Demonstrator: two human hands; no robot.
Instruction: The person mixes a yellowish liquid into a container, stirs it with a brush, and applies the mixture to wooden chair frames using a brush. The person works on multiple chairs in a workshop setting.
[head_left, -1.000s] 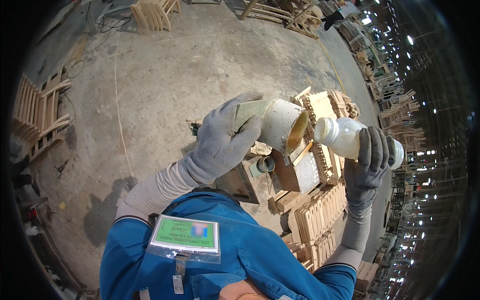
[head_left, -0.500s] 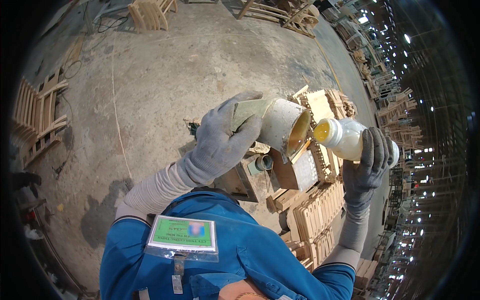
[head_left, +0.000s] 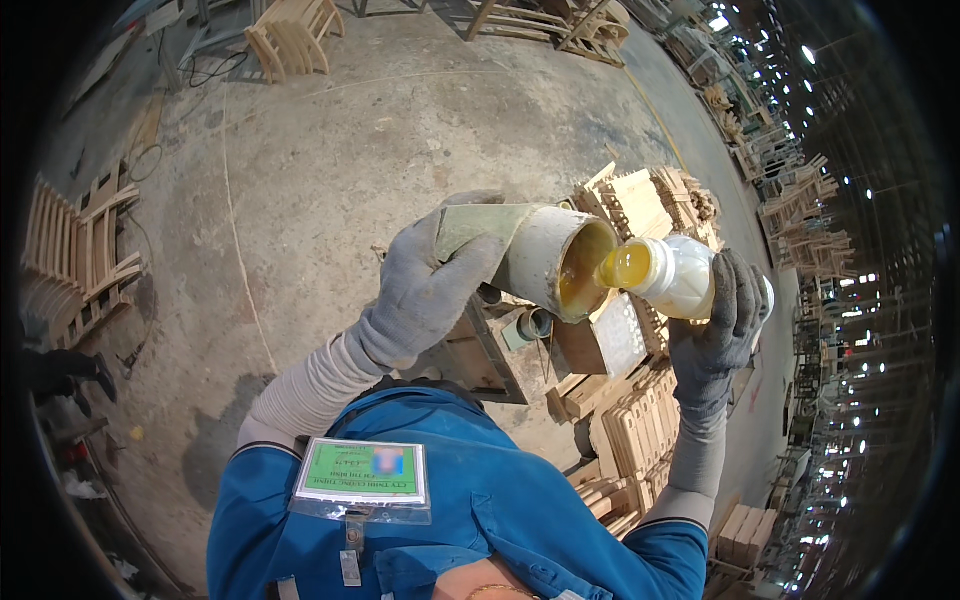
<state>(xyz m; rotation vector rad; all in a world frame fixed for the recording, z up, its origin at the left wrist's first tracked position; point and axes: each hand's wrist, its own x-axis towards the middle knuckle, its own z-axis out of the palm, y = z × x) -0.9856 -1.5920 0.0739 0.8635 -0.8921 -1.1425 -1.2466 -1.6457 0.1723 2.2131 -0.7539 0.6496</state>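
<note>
My left hand (head_left: pixel 425 280), in a grey knitted glove, is closed round the flat pale-green extension of a grey pipe-shaped cup (head_left: pixel 532 252). The cup is tilted, its round mouth facing right, and yellowish residue coats the inside. My right hand (head_left: pixel 722 325), also gloved, grips a translucent plastic bottle (head_left: pixel 684 278) from below, tipped with its neck toward the cup. Thick yellow liquid (head_left: pixel 611 268) runs from the bottle's mouth into the cup's opening. The bottle's neck is right at the cup's rim; whether they touch I cannot tell.
Below the cup stand a smaller grey-green pipe piece (head_left: pixel 532 326) and a box with a whitish panel (head_left: pixel 614 335). Stacked wooden parts (head_left: pixel 640 420) lie close on the right. Curved chair parts (head_left: pixel 292 38) stand at the far left, a wooden frame (head_left: pixel 80 245) at left.
The bottle has come left and its mouth now meets the cup's opening, where a gap showed before. Yellow liquid now flows out. The cup has shifted slightly left.
</note>
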